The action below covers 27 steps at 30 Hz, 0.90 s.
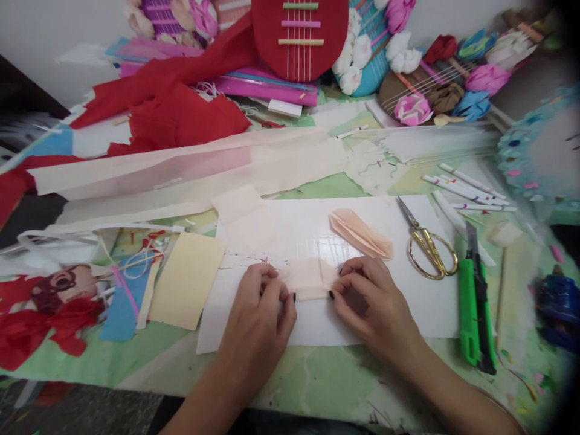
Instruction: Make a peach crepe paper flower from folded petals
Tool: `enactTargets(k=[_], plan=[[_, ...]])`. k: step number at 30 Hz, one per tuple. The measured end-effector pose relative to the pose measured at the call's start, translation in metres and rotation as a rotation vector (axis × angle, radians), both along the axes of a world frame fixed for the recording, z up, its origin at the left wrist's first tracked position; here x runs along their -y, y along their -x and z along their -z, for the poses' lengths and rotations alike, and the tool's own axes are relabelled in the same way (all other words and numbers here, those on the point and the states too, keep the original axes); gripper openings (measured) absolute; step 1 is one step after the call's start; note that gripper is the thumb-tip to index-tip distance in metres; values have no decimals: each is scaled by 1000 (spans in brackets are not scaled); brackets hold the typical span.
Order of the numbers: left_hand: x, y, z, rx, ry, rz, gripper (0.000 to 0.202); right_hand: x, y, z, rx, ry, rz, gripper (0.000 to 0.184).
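Note:
A small piece of pale peach crepe paper point(309, 275) lies on the white board point(385, 308), its near edge folded into a narrow strip. My left hand point(263, 308) pinches that fold at its left end, thumb and fingers together. At the right end, my right hand point(374, 296) pinches the same paper. A darker peach piece of pleated paper point(360, 234) rests just beyond my right hand. Another flat pale paper piece point(242, 214) overlaps the board's far left corner. To the right on the board are gold-handled scissors point(428, 248), blades pointing away.
A green utility knife point(473, 302) lies at the right. Several white paper sticks point(471, 190) are behind it. A yellow card point(188, 281) and a blue scrap point(120, 305) are at the left. Long cream paper point(290, 163) spans the back, before decorated string-and-flower crafts point(299, 36).

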<state>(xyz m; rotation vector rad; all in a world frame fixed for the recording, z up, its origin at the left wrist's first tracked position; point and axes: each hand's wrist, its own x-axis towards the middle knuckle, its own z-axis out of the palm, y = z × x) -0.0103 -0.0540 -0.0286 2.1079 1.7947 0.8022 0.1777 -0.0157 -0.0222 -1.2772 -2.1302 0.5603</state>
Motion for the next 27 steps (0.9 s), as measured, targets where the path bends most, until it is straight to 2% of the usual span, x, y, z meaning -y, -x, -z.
enactTargets(k=[10, 15, 20, 27], plan=[[-1, 0, -2, -23, 8, 10, 4, 1, 2, -1, -6, 2, 36, 6], [-1, 0, 0, -84, -3, 42, 13, 2, 1, -1, 23, -14, 12, 7], [0, -2, 4, -140, -177, 88, 19, 5, 0, 2, 46, -128, -27, 16], [14, -3, 3, -287, -410, 251, 24, 13, 2, -4, 68, -281, -133, 23]])
